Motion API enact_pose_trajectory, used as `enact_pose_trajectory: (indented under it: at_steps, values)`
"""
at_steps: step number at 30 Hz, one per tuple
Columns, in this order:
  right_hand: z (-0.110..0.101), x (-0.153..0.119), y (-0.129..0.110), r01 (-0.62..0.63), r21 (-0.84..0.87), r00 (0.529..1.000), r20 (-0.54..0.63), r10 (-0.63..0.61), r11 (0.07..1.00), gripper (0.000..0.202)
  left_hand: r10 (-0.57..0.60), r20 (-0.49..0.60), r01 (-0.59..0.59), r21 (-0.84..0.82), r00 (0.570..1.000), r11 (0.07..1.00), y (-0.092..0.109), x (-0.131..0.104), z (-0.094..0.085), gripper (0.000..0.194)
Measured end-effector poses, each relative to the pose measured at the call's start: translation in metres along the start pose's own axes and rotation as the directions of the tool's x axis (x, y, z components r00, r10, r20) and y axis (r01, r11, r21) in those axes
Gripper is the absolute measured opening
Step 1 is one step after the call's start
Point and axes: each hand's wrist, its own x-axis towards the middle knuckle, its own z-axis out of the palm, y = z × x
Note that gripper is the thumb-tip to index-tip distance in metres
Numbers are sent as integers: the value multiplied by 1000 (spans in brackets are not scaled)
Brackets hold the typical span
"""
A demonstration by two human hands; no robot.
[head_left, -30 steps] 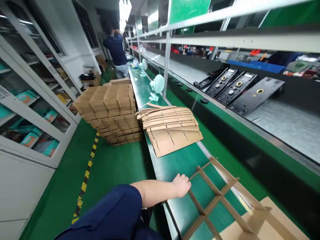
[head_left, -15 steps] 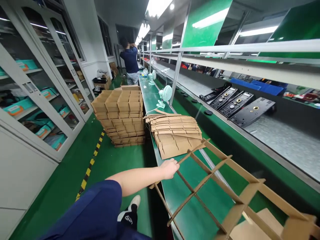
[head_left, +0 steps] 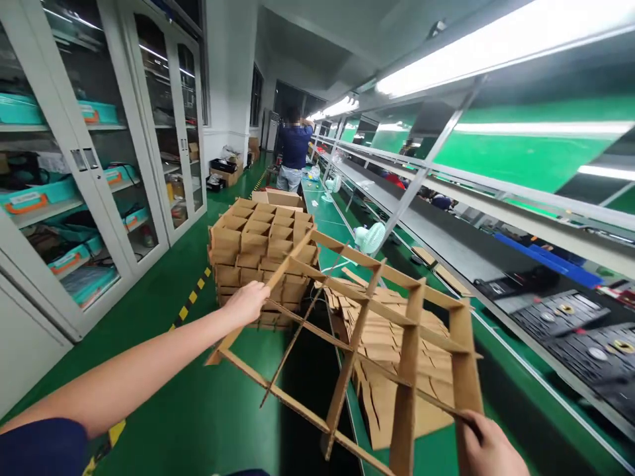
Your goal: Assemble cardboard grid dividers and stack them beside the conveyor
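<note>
A cardboard divider grid of interlocked strips hangs tilted in front of me, held at both ends. My left hand is closed around its left edge strip. At the lower right, my right hand grips the right end strip. Behind the grid's left part stands a tall stack of assembled cardboard dividers on the floor. Beneath its right part, loose flat cardboard strips lie piled on the green bench.
Two pale green fans stand along the bench. Black panels with parts rest on the conveyor at right. Glass-door cabinets line the left wall. A person in dark blue stands farther down the aisle. Yellow-black tape marks the floor.
The divider grid has been lifted off the bench and carried left toward the stack. My left hand moved left with it, and my right hand has come into view. The view has swung right.
</note>
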Motion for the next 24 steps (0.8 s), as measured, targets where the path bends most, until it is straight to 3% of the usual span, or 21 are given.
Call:
enact_pose_trajectory:
  at_steps: [3, 6, 12, 16, 19, 24]
  values:
    - [51, 79, -101, 138, 42, 988, 60, -141, 990, 26, -105, -7, 106, 55, 994, 993, -87, 30, -13, 17]
    - [95, 158, -195, 267, 27, 957, 113, -268, 963, 27, -200, -13, 200, 90, 980, 976, -163, 67, -19, 17]
    - [194, 300, -340, 424, -3, 888, 198, -415, 906, 20, -363, 10, 356, 165, 932, 920, -288, 159, -13, 16]
    - [270, 379, -413, 455, -4, 856, 277, -436, 891, 18, -420, -6, 412, 208, 907, 887, -353, 229, -9, 15]
    - [321, 426, -455, 456, 44, 845, 292, -448, 889, 20, -464, 33, 445, 236, 885, 864, -393, 280, -3, 13]
    - [383, 457, -492, 428, 78, 826, 370, -425, 900, 18, -499, 87, 461, 275, 862, 844, -439, 334, 28, 9]
